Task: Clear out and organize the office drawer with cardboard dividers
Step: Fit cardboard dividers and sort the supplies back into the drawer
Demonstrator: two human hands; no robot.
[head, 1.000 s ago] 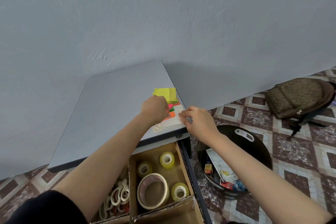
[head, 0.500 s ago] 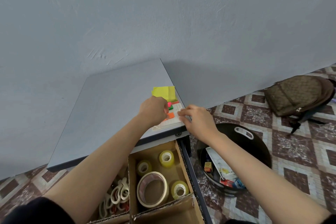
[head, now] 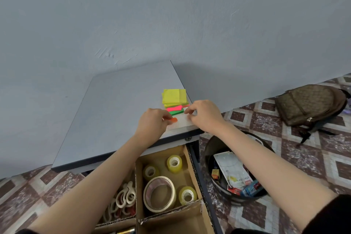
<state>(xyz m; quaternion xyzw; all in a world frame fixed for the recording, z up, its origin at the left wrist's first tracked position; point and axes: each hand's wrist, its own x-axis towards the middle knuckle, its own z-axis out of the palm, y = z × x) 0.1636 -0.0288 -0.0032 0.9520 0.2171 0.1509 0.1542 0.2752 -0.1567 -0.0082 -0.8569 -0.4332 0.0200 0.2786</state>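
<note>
On the table (head: 114, 110), above the open drawer (head: 190, 159), the left hand (head: 152, 122) pinches an orange flag (head: 174, 119) in its fingers, while the right hand (head: 206, 115) curls its fingers over the white card (head: 182, 122), but I cannot tell if they grip it.

The open drawer (head: 203, 188) sits at lower centre, split by cardboard dividers (head: 136, 186). Its right compartment holds a large masking tape roll (head: 147, 198) lying flat among three small yellowish tape rolls (head: 174, 163). The left compartment holds white-handled scissors (head: 125, 197). At mid-frame, a yellow sticky pad (head: 174, 97) and pink (head: 174, 108) and green flags (head: 176, 112) lie on a white card (head: 182, 122). The left hand (head: 152, 121) pinches an orange flag (head: 173, 119), and the right hand (head: 205, 116) pinches the card's right edge.
</note>
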